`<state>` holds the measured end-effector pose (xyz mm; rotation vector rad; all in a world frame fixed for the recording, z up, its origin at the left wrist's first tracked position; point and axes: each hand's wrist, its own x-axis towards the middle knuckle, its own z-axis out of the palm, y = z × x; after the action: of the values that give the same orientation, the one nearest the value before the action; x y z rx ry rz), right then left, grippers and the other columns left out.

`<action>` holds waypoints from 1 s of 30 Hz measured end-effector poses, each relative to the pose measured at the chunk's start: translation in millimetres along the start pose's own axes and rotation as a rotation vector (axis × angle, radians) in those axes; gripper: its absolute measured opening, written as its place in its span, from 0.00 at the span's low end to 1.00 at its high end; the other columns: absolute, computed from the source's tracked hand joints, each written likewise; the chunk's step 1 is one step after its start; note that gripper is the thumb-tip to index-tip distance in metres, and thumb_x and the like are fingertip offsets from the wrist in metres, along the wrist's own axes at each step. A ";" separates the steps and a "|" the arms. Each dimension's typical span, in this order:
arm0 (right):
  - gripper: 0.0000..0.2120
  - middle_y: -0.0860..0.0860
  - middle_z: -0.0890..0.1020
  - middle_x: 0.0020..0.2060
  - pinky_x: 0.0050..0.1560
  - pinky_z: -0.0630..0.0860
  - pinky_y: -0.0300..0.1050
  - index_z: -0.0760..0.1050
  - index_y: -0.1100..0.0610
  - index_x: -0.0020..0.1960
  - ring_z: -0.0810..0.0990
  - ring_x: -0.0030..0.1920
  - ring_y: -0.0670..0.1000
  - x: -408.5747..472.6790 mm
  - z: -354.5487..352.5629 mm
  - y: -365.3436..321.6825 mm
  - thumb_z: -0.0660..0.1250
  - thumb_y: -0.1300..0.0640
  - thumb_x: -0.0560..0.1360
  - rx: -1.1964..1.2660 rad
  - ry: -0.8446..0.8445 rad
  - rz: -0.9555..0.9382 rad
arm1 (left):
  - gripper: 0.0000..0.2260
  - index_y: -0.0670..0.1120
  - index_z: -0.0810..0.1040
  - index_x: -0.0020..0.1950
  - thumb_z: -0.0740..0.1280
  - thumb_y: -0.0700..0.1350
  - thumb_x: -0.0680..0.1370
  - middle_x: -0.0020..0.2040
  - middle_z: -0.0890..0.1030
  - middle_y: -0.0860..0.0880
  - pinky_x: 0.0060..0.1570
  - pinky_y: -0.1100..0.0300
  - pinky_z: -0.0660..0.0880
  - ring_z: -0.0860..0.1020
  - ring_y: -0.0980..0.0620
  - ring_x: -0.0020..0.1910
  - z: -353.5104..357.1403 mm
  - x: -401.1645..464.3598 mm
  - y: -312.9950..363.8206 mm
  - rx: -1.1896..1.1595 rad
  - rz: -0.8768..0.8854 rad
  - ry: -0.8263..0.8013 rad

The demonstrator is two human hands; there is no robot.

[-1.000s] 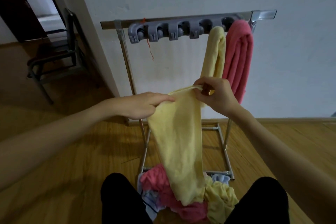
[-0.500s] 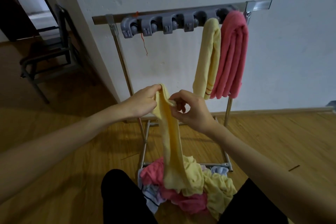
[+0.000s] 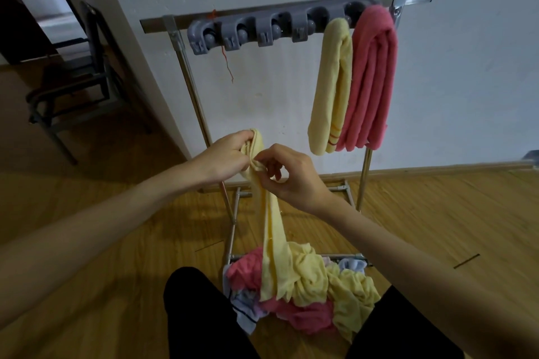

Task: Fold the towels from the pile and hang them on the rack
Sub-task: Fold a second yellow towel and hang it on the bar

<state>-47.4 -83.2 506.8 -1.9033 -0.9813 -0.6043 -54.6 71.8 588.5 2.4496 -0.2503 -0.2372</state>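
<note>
A pale yellow towel hangs doubled lengthwise from both my hands, its lower end resting on the pile of pink, yellow and light blue towels on the floor between my knees. My left hand grips its bunched top edge. My right hand pinches the same edge just beside it. On the metal rack against the wall, a folded yellow towel and a folded pink towel hang at the right end, under a grey clip holder.
A dark metal chair stands at the left near a doorway. White wall behind the rack, with a wall corner just left of it. Wooden floor spreads all around. My black-clad knees frame the pile.
My hands came together from holding the towel's top edge spread wide, bringing both corners into one bunch. The towel now hangs narrow and has dropped lower onto the pile.
</note>
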 end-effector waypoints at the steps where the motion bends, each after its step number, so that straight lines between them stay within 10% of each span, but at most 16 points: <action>1: 0.10 0.53 0.76 0.39 0.35 0.74 0.45 0.75 0.65 0.51 0.75 0.35 0.51 -0.1 -0.1 0.6 0.69 0.68 0.71 -0.003 -0.002 -0.002 | 0.27 0.42 0.64 0.73 0.62 0.31 0.74 0.48 0.72 0.49 0.47 0.56 0.68 0.71 0.51 0.48 -0.7 0.7 -0.4 -0.009 -0.003 -0.001; 20: 0.16 0.52 0.78 0.39 0.36 0.75 0.40 0.75 0.63 0.53 0.76 0.36 0.48 -4.0 0.7 5.6 0.75 0.59 0.70 0.069 0.023 0.046 | 0.15 0.33 0.75 0.58 0.67 0.32 0.72 0.53 0.76 0.30 0.52 0.41 0.76 0.77 0.34 0.53 -3.2 1.3 -4.5 -0.099 0.038 0.015; 27: 0.11 0.52 0.79 0.41 0.35 0.74 0.40 0.76 0.64 0.53 0.76 0.36 0.48 3.1 -12.6 17.2 0.69 0.67 0.71 -0.003 -0.038 0.025 | 0.10 0.39 0.76 0.59 0.62 0.39 0.79 0.50 0.79 0.41 0.50 0.51 0.80 0.80 0.45 0.48 -0.8 2.0 -12.3 -0.051 0.098 0.061; 30: 0.09 0.52 0.80 0.42 0.36 0.72 0.35 0.76 0.64 0.52 0.75 0.36 0.46 8.8 -22.4 22.9 0.67 0.68 0.72 -0.020 -0.022 0.034 | 0.14 0.46 0.72 0.66 0.61 0.43 0.79 0.55 0.72 0.49 0.45 0.59 0.77 0.75 0.53 0.44 -2.5 1.7 -29.6 0.371 0.200 0.213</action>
<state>-24.1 -106.1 513.0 -1.9444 -0.9574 -0.5768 -48.8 95.5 571.6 2.7621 -0.4773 0.1730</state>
